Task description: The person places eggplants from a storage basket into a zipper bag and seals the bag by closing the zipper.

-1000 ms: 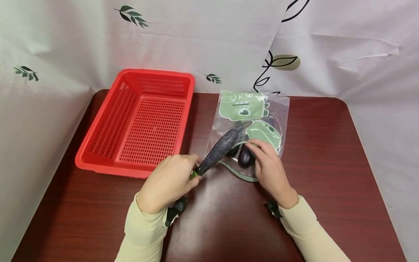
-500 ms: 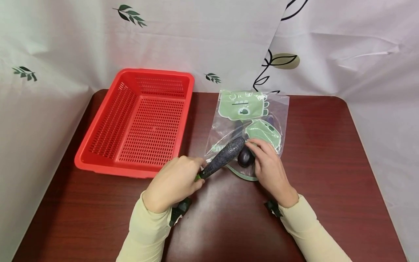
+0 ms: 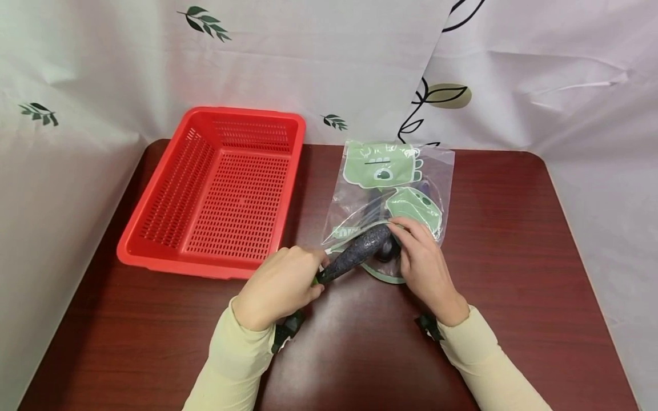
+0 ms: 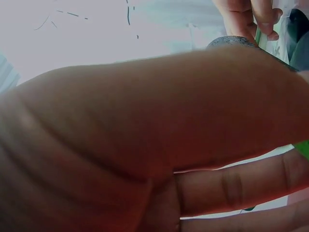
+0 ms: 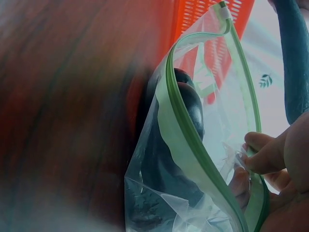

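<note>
My left hand (image 3: 281, 285) holds a long dark eggplant (image 3: 357, 254) by its thin, green-stemmed end. The thick rough-skinned end tilts up and right, over the mouth of a clear zip bag (image 3: 341, 208) with green cartoon prints. With thumb and fingers, my right hand (image 3: 426, 268) pinches the upper rim of that mouth. Its green zip strip (image 5: 179, 104) gapes wide in the right wrist view, with glossy dark eggplants (image 5: 190, 106) inside. In the left wrist view my left palm (image 4: 145, 111) covers most of the scene, hiding its grip.
A red perforated plastic basket (image 3: 277, 228) stands on the left of the dark wooden table (image 3: 514, 257). Behind the table hangs a white leaf-printed cloth (image 3: 360, 68), which also runs along both sides.
My left hand has moved slightly right, bringing the eggplant's thick end right and down, nearer the bag's mouth and my right fingers. My right hand stays nearly still on the rim.
</note>
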Demonstrator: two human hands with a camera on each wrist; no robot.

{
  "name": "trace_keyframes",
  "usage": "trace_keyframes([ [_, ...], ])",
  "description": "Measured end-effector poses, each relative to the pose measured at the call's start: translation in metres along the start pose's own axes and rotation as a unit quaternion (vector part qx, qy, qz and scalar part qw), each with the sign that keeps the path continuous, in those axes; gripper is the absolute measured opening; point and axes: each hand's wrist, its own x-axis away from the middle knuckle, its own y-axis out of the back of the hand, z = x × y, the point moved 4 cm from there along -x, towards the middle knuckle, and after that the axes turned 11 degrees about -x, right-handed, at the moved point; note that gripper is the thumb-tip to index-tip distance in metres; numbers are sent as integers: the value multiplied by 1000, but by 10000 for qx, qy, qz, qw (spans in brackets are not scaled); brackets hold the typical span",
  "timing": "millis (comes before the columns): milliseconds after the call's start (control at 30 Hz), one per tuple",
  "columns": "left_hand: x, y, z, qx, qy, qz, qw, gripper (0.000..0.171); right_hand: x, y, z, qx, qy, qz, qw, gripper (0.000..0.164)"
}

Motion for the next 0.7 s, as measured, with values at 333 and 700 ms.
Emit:
trace_keyframes([
  [333, -1, -5, -1, -90, 6, 127, 9999, 23, 1, 0, 0, -127, 111, -105, 9998, 42],
  [700, -5, -9, -2, -158, 25, 212, 9996, 30, 0, 0, 3, -153, 161, -127, 9997, 43],
])
